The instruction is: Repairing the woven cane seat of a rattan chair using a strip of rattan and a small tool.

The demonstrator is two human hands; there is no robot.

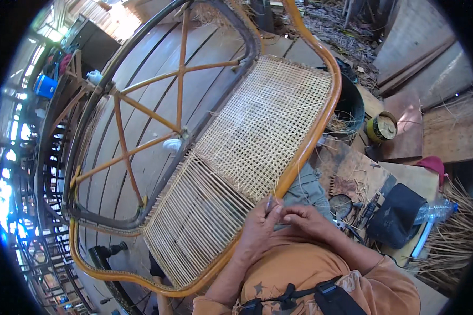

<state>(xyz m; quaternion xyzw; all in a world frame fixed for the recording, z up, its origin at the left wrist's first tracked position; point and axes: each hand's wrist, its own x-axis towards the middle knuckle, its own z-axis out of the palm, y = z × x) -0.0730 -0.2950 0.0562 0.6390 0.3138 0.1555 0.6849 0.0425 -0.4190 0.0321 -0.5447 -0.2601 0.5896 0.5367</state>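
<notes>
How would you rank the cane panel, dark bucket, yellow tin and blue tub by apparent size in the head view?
Largest to smallest:
1. Cane panel
2. Dark bucket, though partly hidden
3. Yellow tin
4. Blue tub

The frame (335,86) is being cut by the upper edge, and behind it the bucket (359,107) is being partly hidden. Whether anything is being held by the left hand (260,223) or right hand (306,221) is not being shown clearly. The straw (457,239) is being cut at right.
</notes>
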